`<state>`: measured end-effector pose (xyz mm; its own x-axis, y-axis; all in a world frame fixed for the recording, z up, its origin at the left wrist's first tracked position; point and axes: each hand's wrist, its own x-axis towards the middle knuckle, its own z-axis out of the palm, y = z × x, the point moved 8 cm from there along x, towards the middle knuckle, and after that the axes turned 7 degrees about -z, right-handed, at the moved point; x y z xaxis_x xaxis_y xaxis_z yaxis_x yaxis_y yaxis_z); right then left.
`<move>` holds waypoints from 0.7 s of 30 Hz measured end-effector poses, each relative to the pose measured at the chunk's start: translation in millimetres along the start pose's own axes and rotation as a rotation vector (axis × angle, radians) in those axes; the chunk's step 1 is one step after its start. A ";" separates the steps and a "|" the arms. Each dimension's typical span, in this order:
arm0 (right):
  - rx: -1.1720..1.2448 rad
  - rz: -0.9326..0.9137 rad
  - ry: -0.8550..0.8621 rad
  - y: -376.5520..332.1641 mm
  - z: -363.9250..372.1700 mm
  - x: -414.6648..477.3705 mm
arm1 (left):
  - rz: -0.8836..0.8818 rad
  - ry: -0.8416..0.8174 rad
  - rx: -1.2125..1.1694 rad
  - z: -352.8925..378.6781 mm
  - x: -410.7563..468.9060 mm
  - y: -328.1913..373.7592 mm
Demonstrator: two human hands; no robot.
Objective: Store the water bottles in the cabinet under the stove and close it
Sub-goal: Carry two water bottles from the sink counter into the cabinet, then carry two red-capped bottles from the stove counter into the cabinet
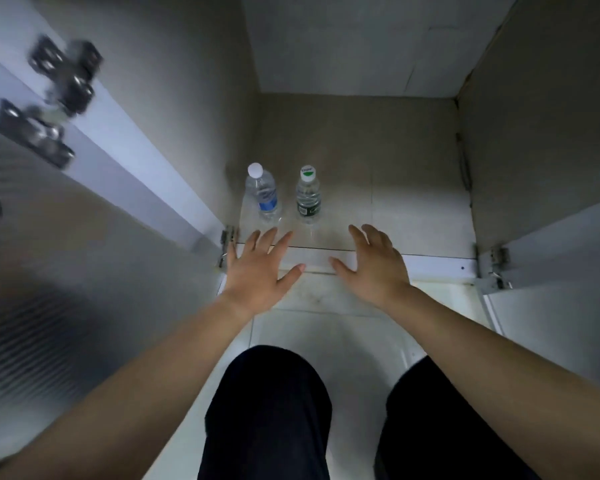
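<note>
Two clear water bottles stand upright side by side on the cabinet floor (413,209), near its front left corner. The left bottle (264,195) has a white cap and a blue label. The right bottle (308,197) has a green-and-white cap and a dark green label. My left hand (260,271) hovers just in front of the blue-label bottle, fingers spread, holding nothing. My right hand (374,268) is over the cabinet's front sill (437,263), fingers apart and empty, a little right of the green-label bottle. Neither hand touches a bottle.
The cabinet's left door (84,244) stands swung open at my left, hinges (227,244) at its base. The right door (561,271) is open at my right, with its hinge (492,268). My knees in dark trousers (267,410) are over the white tiled floor (354,341).
</note>
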<state>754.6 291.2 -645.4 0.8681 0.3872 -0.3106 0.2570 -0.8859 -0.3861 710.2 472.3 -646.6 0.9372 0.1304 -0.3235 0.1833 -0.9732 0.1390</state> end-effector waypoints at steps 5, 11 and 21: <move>0.051 0.032 -0.053 -49.9 -108.2 -116.4 | 0.074 -0.068 0.019 -124.1 -97.5 40.6; 0.114 0.108 0.001 -112.3 -254.3 -236.1 | 0.162 -0.028 0.026 -290.0 -188.0 77.6; 0.199 0.206 0.289 -191.2 -394.1 -323.1 | 0.393 0.003 0.047 -437.1 -261.5 89.6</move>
<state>592.4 234.8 -128.9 0.9837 0.0939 -0.1536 0.0023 -0.8597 -0.5108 611.2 433.9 -140.5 0.9341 -0.2533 -0.2517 -0.2033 -0.9567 0.2083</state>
